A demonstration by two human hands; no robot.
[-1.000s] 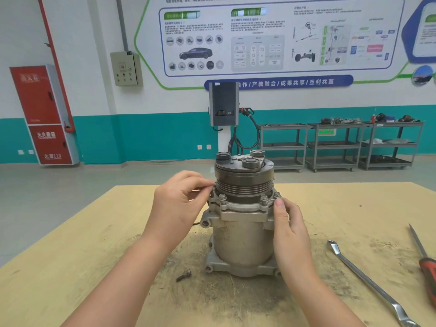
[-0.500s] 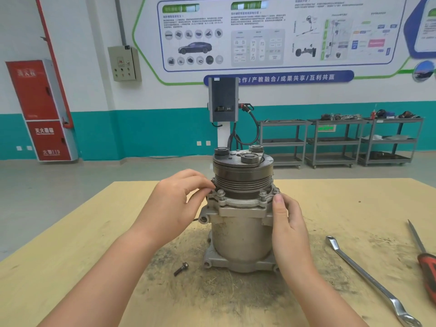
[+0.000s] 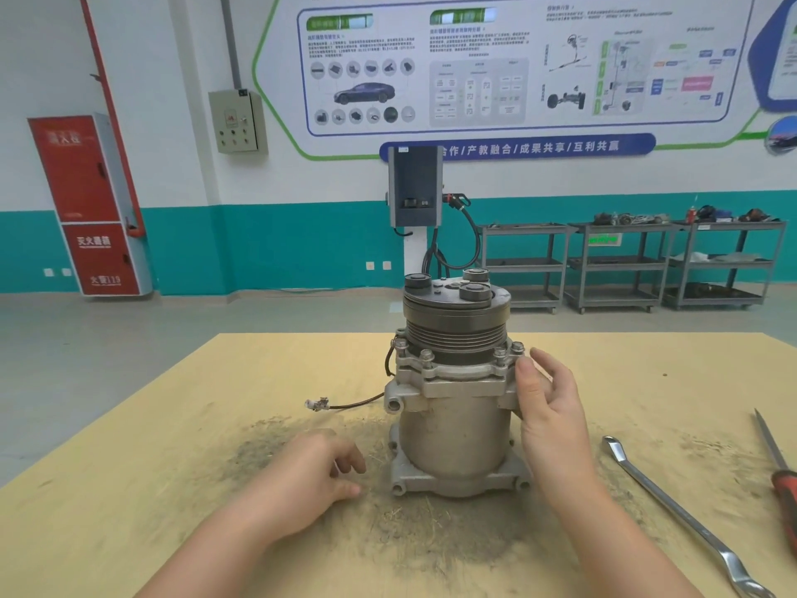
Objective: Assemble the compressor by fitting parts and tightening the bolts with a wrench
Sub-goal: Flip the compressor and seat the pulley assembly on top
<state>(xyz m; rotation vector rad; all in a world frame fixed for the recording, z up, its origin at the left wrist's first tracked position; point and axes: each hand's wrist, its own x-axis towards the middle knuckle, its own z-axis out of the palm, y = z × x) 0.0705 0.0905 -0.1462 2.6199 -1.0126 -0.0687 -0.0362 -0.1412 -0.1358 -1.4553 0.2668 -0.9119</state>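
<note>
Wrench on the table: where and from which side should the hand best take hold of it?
Probably at the middle of the shaft, from above with the right hand. The wrench lies flat on the table right of the compressor, its long thin shaft bare, with open board on both sides for fingers.

bright even indoor light, soft faint shadows; wide-angle bending at edges, slight blur

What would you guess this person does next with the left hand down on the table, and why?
Probably pick something up off the table: the left hand sits low beside the compressor, fingers curled over the wood, while the right hand steadies the flange. What lies under the fingers is hidden. The wrench lies untouched.
</note>
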